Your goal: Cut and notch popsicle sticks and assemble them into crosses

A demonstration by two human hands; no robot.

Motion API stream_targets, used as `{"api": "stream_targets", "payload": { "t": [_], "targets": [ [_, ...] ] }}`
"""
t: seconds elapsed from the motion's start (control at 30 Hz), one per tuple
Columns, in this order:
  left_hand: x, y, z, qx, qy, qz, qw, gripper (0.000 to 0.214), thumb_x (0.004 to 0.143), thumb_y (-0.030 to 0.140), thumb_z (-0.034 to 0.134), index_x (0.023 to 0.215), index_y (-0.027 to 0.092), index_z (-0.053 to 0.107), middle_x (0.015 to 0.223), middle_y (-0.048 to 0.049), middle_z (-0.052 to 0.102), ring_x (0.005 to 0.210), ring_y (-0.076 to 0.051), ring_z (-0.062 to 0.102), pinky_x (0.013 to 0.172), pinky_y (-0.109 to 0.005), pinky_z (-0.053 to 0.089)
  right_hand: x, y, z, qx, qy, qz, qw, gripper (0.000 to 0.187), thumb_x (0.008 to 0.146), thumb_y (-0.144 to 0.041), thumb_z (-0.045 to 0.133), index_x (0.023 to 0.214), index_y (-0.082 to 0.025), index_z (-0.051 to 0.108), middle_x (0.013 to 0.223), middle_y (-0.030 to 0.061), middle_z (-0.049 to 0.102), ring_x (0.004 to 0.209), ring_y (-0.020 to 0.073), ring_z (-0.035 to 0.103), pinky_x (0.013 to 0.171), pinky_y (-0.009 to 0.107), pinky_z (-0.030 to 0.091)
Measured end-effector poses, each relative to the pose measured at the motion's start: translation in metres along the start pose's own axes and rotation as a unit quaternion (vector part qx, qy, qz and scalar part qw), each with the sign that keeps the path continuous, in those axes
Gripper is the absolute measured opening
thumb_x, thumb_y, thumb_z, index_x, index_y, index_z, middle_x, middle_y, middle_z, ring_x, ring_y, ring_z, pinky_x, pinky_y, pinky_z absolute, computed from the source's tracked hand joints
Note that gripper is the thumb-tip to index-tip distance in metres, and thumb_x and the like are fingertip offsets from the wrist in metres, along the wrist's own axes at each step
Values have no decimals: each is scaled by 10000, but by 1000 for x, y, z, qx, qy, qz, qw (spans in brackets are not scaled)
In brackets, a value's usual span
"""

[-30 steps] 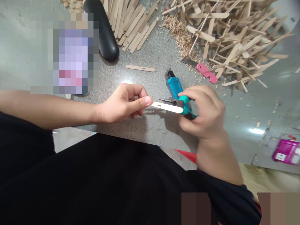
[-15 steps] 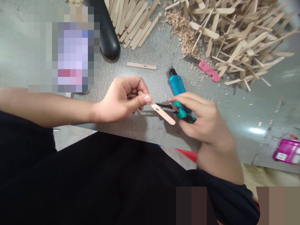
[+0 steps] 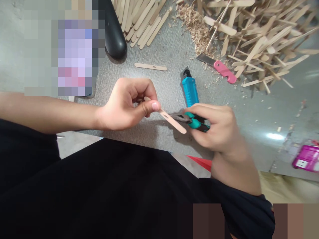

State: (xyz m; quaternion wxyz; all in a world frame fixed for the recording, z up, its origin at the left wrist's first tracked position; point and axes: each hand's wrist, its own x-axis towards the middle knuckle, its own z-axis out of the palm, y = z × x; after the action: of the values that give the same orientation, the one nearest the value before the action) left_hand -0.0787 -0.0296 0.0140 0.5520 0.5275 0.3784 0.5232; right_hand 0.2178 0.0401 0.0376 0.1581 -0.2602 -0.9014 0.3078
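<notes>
Between thumb and curled fingers, my left hand [image 3: 136,103] pinches a wooden craft stick [image 3: 173,122] that slants down to the right. A small dark slot shows in the stick's middle. My right hand [image 3: 214,126] is wrapped around the teal and black handles of long-nose pliers [image 3: 183,118]. The pliers' jaws point left, and their tips pass behind the stick, so I cannot tell whether they touch it. Beyond my right hand lies a blue utility knife [image 3: 189,91]. Another slotted stick [image 3: 151,66] rests flat on the table farther off.
A heap of loose craft sticks [image 3: 256,43] covers the back right, beside wood shavings [image 3: 195,28] and a pink-handled blade [image 3: 224,71]. More sticks [image 3: 142,23] lie in rows at the back, next to a black rounded object [image 3: 116,39]. A magenta item [image 3: 307,157] sits far right.
The pliers' jaws look closer together and have turned slightly, their handles shifting a little right with my right hand. The pinched stick stays in nearly the same place. The view has shifted slightly.
</notes>
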Motion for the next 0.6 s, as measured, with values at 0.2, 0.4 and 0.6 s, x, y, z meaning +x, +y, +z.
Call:
{"api": "stream_targets", "payload": {
  "t": [0.2, 0.4, 0.6],
  "targets": [
    [-4, 0, 7, -68, -49, -101, 991, 569, 997, 675, 938, 794, 233, 644, 560, 19, 627, 430, -98, 524, 402, -248, 392, -1, -10, 4, -37, 44, -4, 998, 311, 777, -113, 663, 1014, -308, 716, 788, -30, 694, 624, 177, 627, 576, 329, 484],
    [-5, 0, 11, -39, 29, -67, 997, 531, 1059, 679, 875, 871, 240, 644, 493, 56, 567, 386, -92, 462, 414, -249, 381, -2, -1, 7, -195, 175, 17, 965, 327, 784, -60, 657, 1021, -280, 707, 804, 18, 676, 674, 214, 618, 578, 377, 385],
    [-4, -1, 11, -32, 38, -81, 995, 559, 1051, 721, 864, 871, 239, 648, 513, 50, 585, 405, -95, 483, 409, -241, 374, 1, 3, 10, -152, 175, 2, 973, 383, 792, -66, 653, 1094, -284, 741, 917, 40, 743, 709, 240, 679, 641, 405, 523]
  ]
}}
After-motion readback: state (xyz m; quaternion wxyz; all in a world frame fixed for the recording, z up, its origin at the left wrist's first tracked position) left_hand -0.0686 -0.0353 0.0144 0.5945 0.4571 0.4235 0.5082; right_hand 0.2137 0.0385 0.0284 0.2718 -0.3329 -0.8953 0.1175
